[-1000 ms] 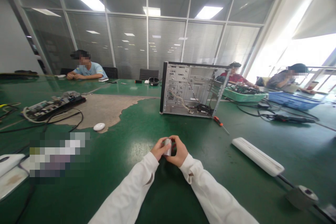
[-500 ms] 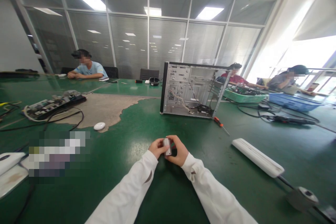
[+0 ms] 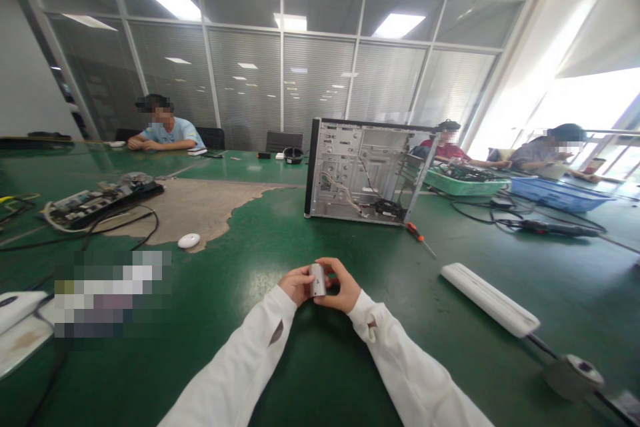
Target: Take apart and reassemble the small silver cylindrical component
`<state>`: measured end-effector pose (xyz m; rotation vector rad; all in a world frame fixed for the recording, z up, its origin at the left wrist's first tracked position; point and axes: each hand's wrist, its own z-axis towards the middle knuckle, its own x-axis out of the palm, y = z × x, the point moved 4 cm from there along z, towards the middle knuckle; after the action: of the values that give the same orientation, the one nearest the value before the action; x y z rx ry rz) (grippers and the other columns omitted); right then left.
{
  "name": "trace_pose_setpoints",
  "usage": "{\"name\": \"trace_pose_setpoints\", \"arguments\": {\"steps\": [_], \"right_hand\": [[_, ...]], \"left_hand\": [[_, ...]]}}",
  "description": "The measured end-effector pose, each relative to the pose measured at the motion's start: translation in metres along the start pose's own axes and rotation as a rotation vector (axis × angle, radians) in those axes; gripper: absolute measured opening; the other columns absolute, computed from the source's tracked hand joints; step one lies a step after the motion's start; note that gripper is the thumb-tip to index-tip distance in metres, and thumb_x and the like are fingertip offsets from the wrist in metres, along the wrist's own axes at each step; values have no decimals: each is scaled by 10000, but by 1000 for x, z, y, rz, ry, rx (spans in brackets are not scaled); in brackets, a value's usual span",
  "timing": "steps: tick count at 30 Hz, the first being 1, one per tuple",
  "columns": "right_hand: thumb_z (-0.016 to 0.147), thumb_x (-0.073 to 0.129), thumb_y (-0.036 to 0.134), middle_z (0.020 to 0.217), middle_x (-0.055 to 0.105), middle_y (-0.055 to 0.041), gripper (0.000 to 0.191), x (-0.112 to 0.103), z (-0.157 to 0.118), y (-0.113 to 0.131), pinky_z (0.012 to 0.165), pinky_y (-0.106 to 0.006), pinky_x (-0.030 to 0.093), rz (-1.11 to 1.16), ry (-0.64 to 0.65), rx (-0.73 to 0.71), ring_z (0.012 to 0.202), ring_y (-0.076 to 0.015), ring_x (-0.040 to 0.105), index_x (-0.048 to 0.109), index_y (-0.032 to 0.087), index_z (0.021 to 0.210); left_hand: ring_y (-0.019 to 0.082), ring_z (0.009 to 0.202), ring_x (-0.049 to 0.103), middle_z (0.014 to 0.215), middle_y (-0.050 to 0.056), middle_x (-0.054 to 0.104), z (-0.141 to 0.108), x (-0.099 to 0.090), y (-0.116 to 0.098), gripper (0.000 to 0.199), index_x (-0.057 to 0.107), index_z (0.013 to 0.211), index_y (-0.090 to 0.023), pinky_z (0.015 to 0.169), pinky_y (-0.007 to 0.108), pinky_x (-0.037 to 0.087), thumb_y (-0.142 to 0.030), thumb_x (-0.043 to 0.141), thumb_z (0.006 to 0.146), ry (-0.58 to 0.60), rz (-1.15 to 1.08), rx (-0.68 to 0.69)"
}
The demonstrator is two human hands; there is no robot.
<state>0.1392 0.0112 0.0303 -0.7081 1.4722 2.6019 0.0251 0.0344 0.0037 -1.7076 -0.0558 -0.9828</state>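
Observation:
Between both hands is a small silver metal cylinder (image 3: 317,280), held roughly upright above the green table; its exact kind is unclear. My left hand (image 3: 297,285) grips its left side, the thumb lying across the front. From the other side, my right hand (image 3: 345,285) curves round it, with fingers at the top and the thumb near the bottom. Beyond the hands, an open computer case (image 3: 365,170) stands on the table, showing its bare metal inside and some wires. A screwdriver (image 3: 420,238) with an orange-and-black handle lies by the case's lower right corner.
A white power strip (image 3: 490,299) lies at the right, its cable running toward the front. Green (image 3: 467,185) and blue (image 3: 563,195) baskets stand farther back. Left are a circuit assembly (image 3: 105,200), cables and a white round lid (image 3: 189,241). Several people sit around the table.
The left thumb has shifted left on the cylinder, baring more of its front. The right hand keeps its place with only a slight shift.

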Motion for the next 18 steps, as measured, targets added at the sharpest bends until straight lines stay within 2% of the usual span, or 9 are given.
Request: {"name": "trace_pose_setpoints", "arguments": {"steps": [7, 12, 15, 18], "right_hand": [[542, 645, 209, 1039, 408, -63, 611, -1, -1, 18, 687, -285, 445, -137, -49, -104, 883, -178, 470, 397, 214, 1101], [514, 617, 181, 955, 454, -59, 576, -2, -1, 27, 754, -310, 413, -285, -88, -185, 858, -183, 470, 408, 182, 1050], [510, 596, 195, 937, 466, -60, 559, -2, -2, 24, 733, -309, 413, -358, -121, -175, 827, -184, 477, 399, 183, 1033], [503, 584, 216, 954, 472, -75, 561, -3, -3, 19, 735, -329, 404, -456, -147, -167, 844, -205, 477, 398, 174, 1030]], "left_hand": [[255, 806, 578, 749, 104, 628, -2, 3, -1, 376, 554, 927, -93, 717, 360, 379, -176, 612, 565, 62, -19, -50], [229, 723, 584, 692, 86, 619, -5, 12, -2, 351, 565, 875, -90, 683, 336, 394, -197, 620, 544, 86, -36, -55], [198, 661, 575, 671, 63, 605, -4, 15, 1, 320, 568, 828, -105, 667, 328, 400, -261, 645, 559, -4, 14, -25], [167, 626, 553, 674, 33, 590, -1, 9, 4, 379, 566, 820, -123, 632, 309, 405, -291, 708, 511, -187, 165, 36]]}}
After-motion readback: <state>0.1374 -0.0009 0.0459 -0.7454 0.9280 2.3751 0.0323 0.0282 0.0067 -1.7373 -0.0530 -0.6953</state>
